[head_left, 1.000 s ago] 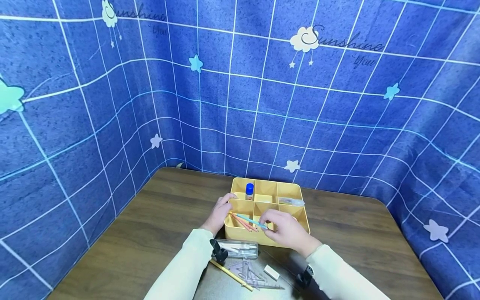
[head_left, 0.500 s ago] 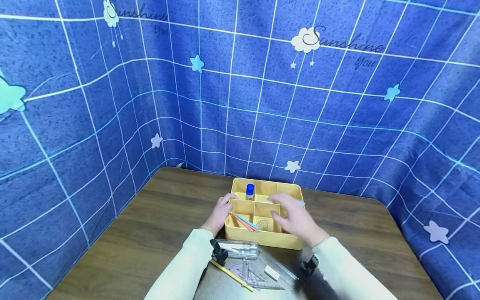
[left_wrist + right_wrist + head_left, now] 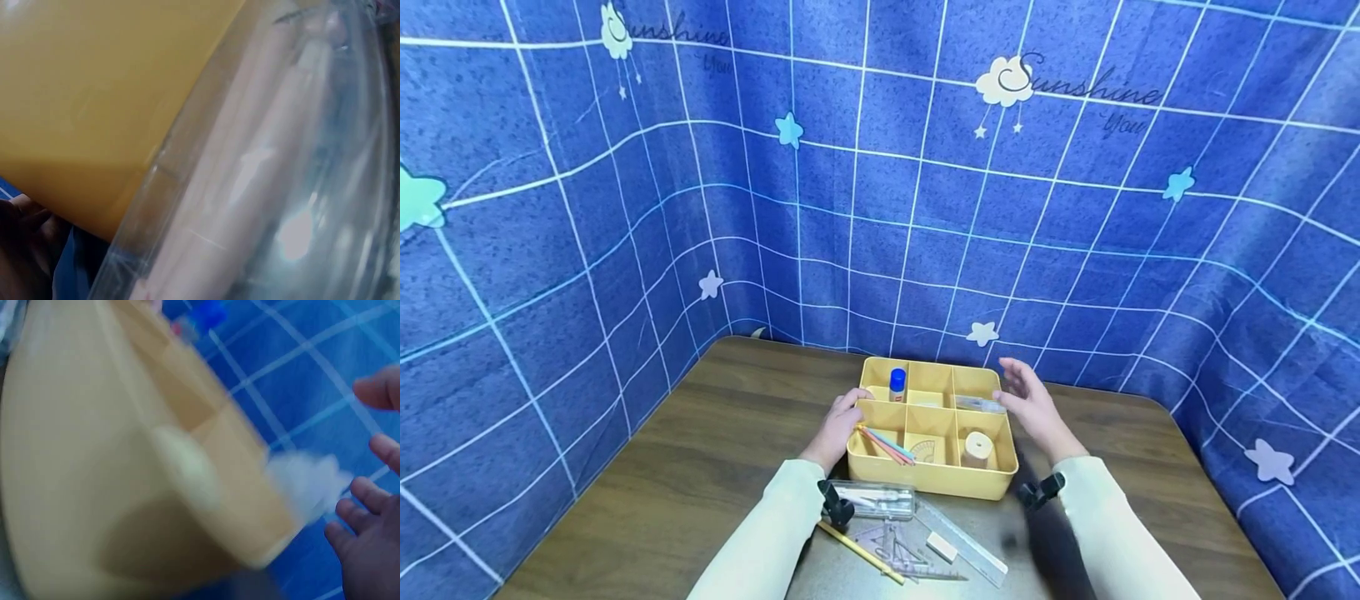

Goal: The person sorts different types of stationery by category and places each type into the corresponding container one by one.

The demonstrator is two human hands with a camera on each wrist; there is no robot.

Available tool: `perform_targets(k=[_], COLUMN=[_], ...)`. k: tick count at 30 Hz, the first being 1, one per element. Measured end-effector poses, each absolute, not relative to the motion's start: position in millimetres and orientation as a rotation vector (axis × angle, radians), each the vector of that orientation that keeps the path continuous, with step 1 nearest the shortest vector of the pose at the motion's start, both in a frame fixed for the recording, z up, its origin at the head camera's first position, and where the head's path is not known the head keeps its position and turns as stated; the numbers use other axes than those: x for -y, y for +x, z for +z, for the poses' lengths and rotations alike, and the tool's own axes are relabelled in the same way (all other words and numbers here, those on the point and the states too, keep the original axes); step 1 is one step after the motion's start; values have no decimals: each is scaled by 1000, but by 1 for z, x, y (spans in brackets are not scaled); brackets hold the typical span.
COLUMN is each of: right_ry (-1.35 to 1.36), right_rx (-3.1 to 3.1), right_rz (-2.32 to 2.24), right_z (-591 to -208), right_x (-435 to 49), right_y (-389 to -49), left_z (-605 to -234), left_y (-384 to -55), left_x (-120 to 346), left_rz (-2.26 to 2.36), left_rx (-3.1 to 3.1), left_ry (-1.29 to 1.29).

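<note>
A yellow six-compartment storage box stands on the table. My left hand holds its left wall, with the fingers over the rim. At the back right corner my right hand is spread and holds nothing; the right wrist view shows its fingers apart from the box. Inside are a blue-capped glue stick at back left, slim coloured pencils at front left, a protractor at front middle, a whitish roll at front right, and a clear packaged item at back right.
A transparent case lies before the box, near my left wrist. Closer in are a yellow pencil, clear set squares, a white eraser and a clear ruler. A blue curtain hangs behind the table.
My right hand has let go of the blue pencil, which lies with the others at front left. It has moved right and back, uncovering the roll. My left hand has stayed put.
</note>
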State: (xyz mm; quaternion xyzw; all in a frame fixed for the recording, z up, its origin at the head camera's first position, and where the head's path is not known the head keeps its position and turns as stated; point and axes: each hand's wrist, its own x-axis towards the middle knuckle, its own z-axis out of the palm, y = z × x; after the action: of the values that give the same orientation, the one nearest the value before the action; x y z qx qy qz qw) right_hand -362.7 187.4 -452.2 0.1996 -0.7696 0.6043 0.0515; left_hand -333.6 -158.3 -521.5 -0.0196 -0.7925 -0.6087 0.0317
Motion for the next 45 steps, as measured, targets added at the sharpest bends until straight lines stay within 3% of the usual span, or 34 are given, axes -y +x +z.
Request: perform_targets(k=[7, 17, 30, 45], right_ry=[655, 510, 330, 315], right_rx=[2255, 2046, 1907, 1886], right_rz=[2070, 2388, 2372, 2375], right_z=[-500, -537, -540, -544], right_x=[-192, -183, -174, -179], right_y=[-363, -362, -354, -357], left_z=[-520, -516, -516, -513], left_y=[-333, -333, -329, -329], left_x=[158, 159, 159, 157], left_rz=[-1883, -1908, -1924, -1798], left_rx=[2437, 2436, 2444, 2485], left_ry=[-49, -41, -26, -134])
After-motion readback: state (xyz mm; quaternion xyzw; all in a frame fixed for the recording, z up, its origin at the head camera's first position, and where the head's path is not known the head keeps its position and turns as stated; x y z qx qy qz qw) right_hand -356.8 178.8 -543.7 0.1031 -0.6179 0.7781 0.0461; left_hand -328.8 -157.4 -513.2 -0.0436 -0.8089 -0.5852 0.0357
